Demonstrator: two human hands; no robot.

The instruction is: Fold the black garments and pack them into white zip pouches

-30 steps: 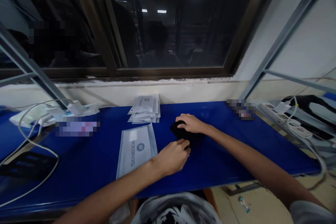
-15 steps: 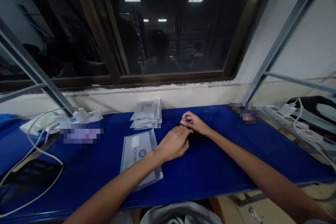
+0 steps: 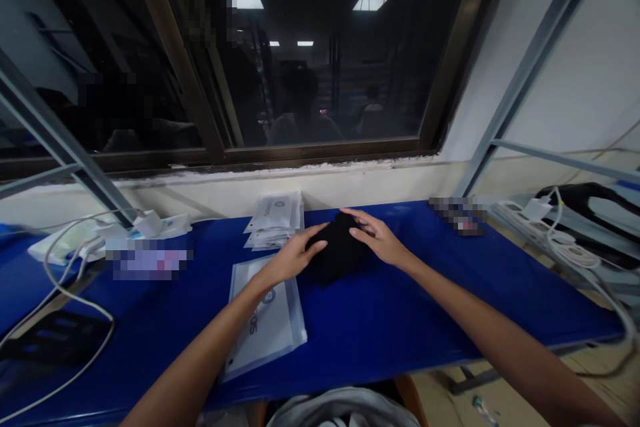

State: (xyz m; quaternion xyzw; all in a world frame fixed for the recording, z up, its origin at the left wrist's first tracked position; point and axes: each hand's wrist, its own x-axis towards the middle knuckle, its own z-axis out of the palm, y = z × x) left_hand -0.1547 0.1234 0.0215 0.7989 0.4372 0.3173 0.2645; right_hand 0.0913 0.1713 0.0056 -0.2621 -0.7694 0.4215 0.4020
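Observation:
A black piece of folded fabric point(image 3: 336, 255) is held up between both hands, a little over the blue tabletop. My left hand point(image 3: 295, 252) grips its left edge, thumb in front and fingers behind. At the upper right edge my right hand point(image 3: 377, 235) pinches the cloth between thumb and fingers. What kind of garment it is, I cannot tell. Below my left forearm lies a flat translucent zip bag point(image 3: 280, 323) with printed lettering, partly covered by the arm. Behind my left hand sits a stack of similar bags point(image 3: 274, 217).
White cables and plugs point(image 3: 147, 221) lie at the left, near a black slotted object point(image 3: 55, 337). A power strip point(image 3: 520, 220) is beyond the table's right edge. Metal posts point(image 3: 530, 73) rise at both sides, with a window point(image 3: 325, 80) behind the table point(image 3: 400, 327).
My hands have moved apart, the left one leftward. The black fabric, mostly hidden between them before, is now spread wider and faces me.

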